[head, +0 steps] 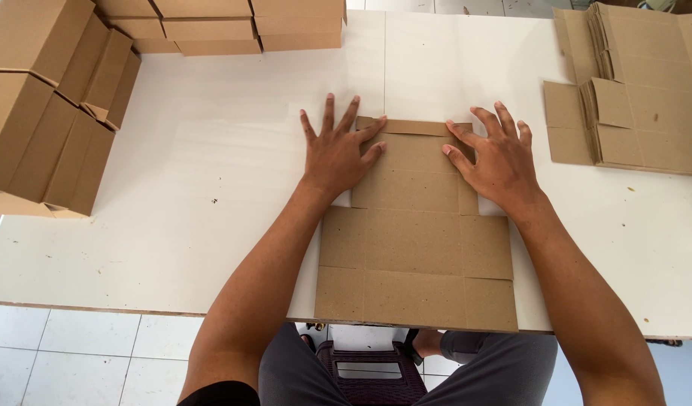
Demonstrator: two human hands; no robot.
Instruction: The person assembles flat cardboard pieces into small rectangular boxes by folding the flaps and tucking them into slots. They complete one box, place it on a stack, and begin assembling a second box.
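A flat cardboard sheet (414,240) lies on the white table (210,188), its lower end reaching the table's near edge, about midway along it. The left hand (337,154) rests on the sheet's upper left part, fingers spread flat and released, grasping nothing. The right hand (495,158) presses the upper right part, fingers open and slightly curled on the card. Folded boxes (49,105) stand stacked at the table's left edge and far left corner. A pile of flat cardboard (639,90) sits at the far right corner.
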